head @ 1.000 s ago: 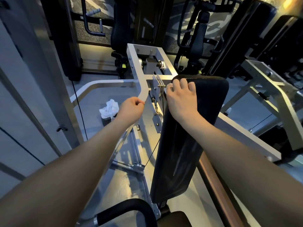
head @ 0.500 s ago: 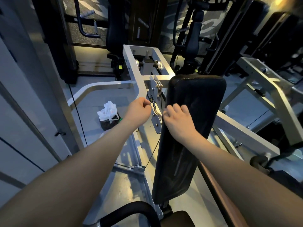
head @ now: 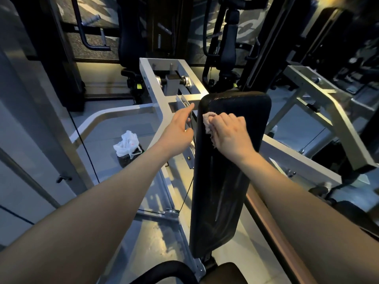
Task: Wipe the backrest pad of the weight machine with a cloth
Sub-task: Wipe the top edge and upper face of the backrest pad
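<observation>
right hand [head: 231, 132] fingers closed on cloth [head: 208, 124], pressed at pad [head: 221, 191] top-left corner; pad's length runs down toward viewer; left hand [head: 178, 130] open, empty, beside left edge.

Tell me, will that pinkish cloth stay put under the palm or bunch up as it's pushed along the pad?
Likely floppy: the cloth lies crumpled under the right hand. The backrest pad looks glossy, so it probably slides easily and may bunch at its loose edge.

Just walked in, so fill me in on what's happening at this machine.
A person is wiping the black backrest pad of a weight machine. The right hand presses a pinkish cloth against the pad's upper part. The left hand is open beside the pad, fingers extended toward the grey metal frame.
</observation>
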A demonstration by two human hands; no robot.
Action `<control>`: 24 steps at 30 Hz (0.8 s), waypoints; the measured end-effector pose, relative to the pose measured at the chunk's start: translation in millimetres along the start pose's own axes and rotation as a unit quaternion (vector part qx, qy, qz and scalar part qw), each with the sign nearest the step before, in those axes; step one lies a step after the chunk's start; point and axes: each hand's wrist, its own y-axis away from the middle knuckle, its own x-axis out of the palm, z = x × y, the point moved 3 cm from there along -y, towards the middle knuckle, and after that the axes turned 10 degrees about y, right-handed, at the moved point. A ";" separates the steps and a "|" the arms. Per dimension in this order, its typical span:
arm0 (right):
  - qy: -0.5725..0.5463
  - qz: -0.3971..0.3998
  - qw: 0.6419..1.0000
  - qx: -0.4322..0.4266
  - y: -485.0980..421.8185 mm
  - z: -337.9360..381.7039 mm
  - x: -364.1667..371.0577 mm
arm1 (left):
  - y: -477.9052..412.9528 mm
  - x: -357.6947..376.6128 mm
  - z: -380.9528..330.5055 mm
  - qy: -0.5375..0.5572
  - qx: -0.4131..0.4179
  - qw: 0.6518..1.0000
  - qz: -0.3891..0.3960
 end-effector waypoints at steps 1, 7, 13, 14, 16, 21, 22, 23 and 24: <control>-0.007 -0.006 1.000 0.019 -8.4 -9.7 -4.3 | -0.4 2.9 -0.9 -0.003 0.003 1.000 0.030; -0.147 -0.052 0.979 0.131 -36.5 -20.8 -12.4 | 3.7 23.1 1.5 -0.013 0.004 0.998 0.057; -0.025 -0.002 1.000 -0.008 -23.1 -15.0 -6.0 | -2.5 24.0 2.7 0.000 0.003 0.998 0.059; -0.014 0.000 1.000 -0.008 -26.8 -19.4 -7.0 | -2.0 24.2 2.0 -0.003 0.002 0.998 0.062; -0.043 -0.014 0.999 0.020 -25.8 -21.1 -7.3 | -1.1 26.2 2.0 -0.002 -0.002 0.998 0.059; -0.106 -0.053 0.985 0.123 -7.8 4.2 9.6 | 4.8 34.1 1.9 -0.005 -0.029 0.997 0.065; -0.099 -0.058 0.986 0.120 -4.2 7.5 14.0 | 5.4 35.7 1.0 -0.004 -0.036 0.997 0.068; -0.088 -0.067 0.988 0.112 0.0 8.7 17.8 | 5.3 36.9 0.6 -0.006 -0.039 0.997 0.072; -0.070 -0.076 0.990 0.095 4.5 8.4 19.0 | 5.1 36.9 -0.4 -0.011 -0.040 0.996 0.075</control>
